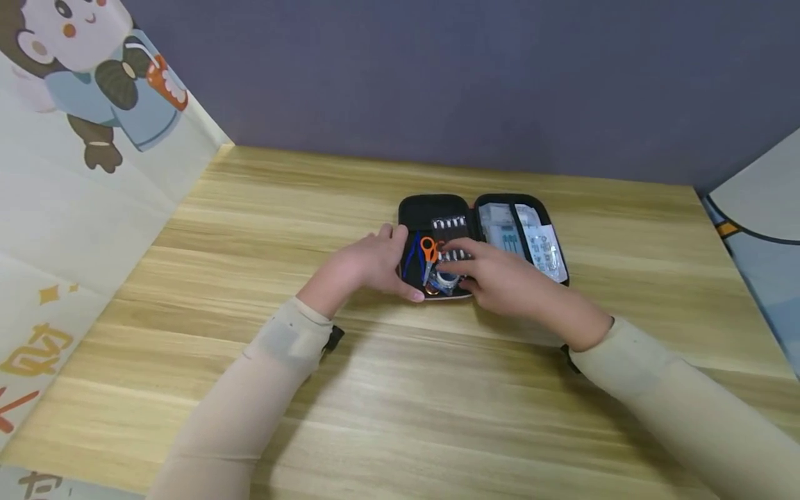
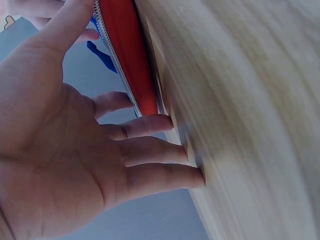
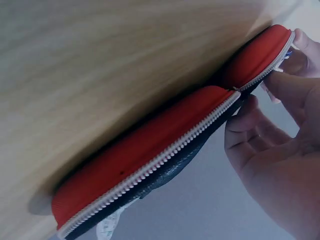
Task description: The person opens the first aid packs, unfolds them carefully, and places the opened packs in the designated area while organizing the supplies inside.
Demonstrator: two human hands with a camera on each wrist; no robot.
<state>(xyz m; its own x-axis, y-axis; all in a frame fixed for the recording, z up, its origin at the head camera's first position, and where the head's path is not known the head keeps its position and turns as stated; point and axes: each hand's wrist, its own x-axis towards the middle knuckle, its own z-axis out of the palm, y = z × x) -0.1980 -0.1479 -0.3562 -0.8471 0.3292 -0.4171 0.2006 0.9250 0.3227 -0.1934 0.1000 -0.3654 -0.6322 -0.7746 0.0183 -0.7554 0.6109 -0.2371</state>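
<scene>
On the table [image 1: 437, 396] lies the case [image 1: 431, 207], unfolded, with the left hand [image 1: 375, 260] at its left edge, fingers extended and spread, the right hand [image 1: 500, 278] apart over the left half, grip indeterminable, and scissors [image 1: 428, 248] inside between them.

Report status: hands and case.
Left hand at left edge of case. Right hand over left half, by orange scissors; grip unclear. Case open. Right hand partly blocks view.

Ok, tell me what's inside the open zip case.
In the case: orange-handled scissors, a blue tool, small white items and clear packets. The right hand hides part; what lies beneath can't be seen.
</scene>
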